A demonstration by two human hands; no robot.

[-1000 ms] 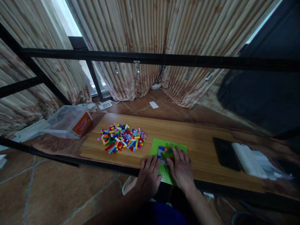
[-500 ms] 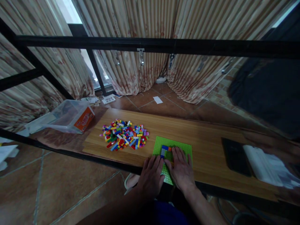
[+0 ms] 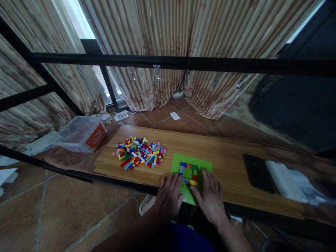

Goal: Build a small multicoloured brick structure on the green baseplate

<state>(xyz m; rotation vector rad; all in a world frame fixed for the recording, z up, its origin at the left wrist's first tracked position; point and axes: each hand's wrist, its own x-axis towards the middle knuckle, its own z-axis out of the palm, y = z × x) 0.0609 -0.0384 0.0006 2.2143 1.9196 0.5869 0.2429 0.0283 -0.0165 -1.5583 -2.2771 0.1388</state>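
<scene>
A bright green baseplate (image 3: 193,159) lies near the front edge of the wooden board. On it a square outline of toy bricks (image 3: 195,177) in blue, orange, green, red, yellow and grey surrounds a bare green middle. My left hand (image 3: 169,194) rests at the plate's left edge, fingers stretched out, their tips beside the outline's left side. My right hand (image 3: 210,194) lies over the plate's right edge with fingers extended and thumb apart, the thumb tip near the yellow brick. Neither hand shows anything held. To the left spreads a heap of loose bricks (image 3: 141,152) in many colours.
A clear plastic bin (image 3: 76,134) with an orange label stands left of the wooden board (image 3: 225,150). At the right lie a black flat object (image 3: 258,172) and a white plastic packet (image 3: 286,182). A black metal rail (image 3: 168,61) crosses beyond the board, before striped curtains.
My right hand has slid right off the brick outline, uncovering its right side. My left hand stays at the plate's left edge. The camera view has shifted slightly.
</scene>
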